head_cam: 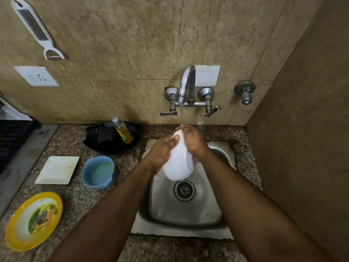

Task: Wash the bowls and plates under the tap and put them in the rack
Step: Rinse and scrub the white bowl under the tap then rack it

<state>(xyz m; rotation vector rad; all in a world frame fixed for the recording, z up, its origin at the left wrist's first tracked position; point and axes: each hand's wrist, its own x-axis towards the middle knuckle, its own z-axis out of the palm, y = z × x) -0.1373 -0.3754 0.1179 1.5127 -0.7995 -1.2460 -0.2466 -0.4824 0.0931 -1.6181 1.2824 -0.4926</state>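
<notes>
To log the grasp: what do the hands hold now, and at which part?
Both hands hold the white bowl: left hand grips its side, right hand its rim.

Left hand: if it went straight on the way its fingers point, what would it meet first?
The left hand grips the white bowl, fingers pointing up-right. Past the bowl, it would probably meet the right hand first, though depth is unclear.

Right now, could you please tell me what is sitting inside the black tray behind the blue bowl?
In the black tray a bottle of yellow dish liquid leans, beside a dark scrub pad. Anything lying beneath them is hidden.
</notes>
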